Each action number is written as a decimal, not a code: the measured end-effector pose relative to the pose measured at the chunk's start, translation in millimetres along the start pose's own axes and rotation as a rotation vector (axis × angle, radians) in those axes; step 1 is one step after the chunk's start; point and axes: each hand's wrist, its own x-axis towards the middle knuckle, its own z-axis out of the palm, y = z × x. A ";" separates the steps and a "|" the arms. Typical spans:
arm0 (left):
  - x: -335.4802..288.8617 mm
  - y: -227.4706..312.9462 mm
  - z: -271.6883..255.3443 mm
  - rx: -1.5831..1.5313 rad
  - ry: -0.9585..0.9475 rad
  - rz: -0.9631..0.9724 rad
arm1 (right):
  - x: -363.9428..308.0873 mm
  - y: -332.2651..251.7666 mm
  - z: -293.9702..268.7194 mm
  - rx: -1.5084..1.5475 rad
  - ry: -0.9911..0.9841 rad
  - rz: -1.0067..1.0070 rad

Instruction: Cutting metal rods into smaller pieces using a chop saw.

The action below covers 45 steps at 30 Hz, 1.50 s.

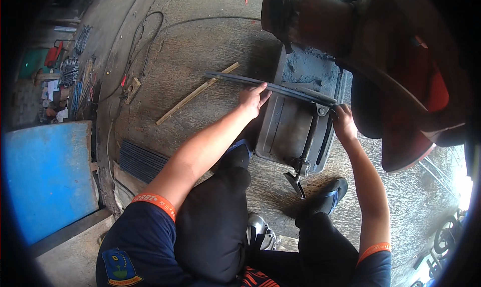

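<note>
Dark metal bars point(235, 78) lie slantwise across the vise of a cut-off saw point(288, 124), their left part jutting out past its base. My left hand point(252, 100) is closed on the bars just left of the base, thumb and fingers around them. At their right end my right hand point(344, 122) pinches the bars beside the vise jaw; its fingertips are partly hidden. Below the jaw runs the threaded vise screw point(311, 136), ending in a crank handle point(295, 186) near my feet. The saw's raised head point(320, 21) and red guard point(436, 84) hang over the right side.
A wooden stick point(195, 95) lies on the floor left of the saw. Farther left are a bundle of dark bars point(143, 159), a blue panel point(50, 167) and a wooden block point(132, 90). A black cable point(215, 19) runs across the floor behind.
</note>
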 end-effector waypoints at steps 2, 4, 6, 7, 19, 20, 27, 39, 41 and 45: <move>3.6 0.5 -4.8 -0.012 -0.036 -0.011 | -1.3 1.6 2.1 -0.016 -0.005 0.000; 5.5 0.7 -7.9 -0.021 -0.059 -0.014 | -2.4 2.4 2.4 0.014 0.006 0.004; 4.8 1.3 -9.1 -0.027 -0.065 -0.012 | -3.2 2.7 1.2 -0.019 -0.003 0.002; 3.5 1.3 -9.0 -0.027 -0.060 0.008 | -3.5 2.6 0.6 -0.055 -0.011 0.001; -3.1 7.0 -1.2 -0.010 -0.025 0.006 | -4.7 8.3 2.2 -0.029 0.007 -0.061; -2.4 6.7 -1.1 -0.011 -0.021 0.012 | -4.7 9.1 2.2 -0.020 -0.005 -0.060; 0.4 4.9 -1.3 -0.013 -0.006 -0.014 | -6.2 11.7 3.4 -0.078 -0.020 -0.055; 0.8 3.5 -5.9 -0.054 -0.045 -0.003 | -5.1 11.1 3.8 -0.080 -0.008 -0.112; 1.1 4.0 -5.9 -0.052 -0.035 -0.008 | -4.9 9.6 4.5 -0.054 0.009 -0.111; 1.3 4.0 -6.0 -0.089 -0.040 -0.010 | -5.1 8.2 6.2 -0.018 0.034 -0.120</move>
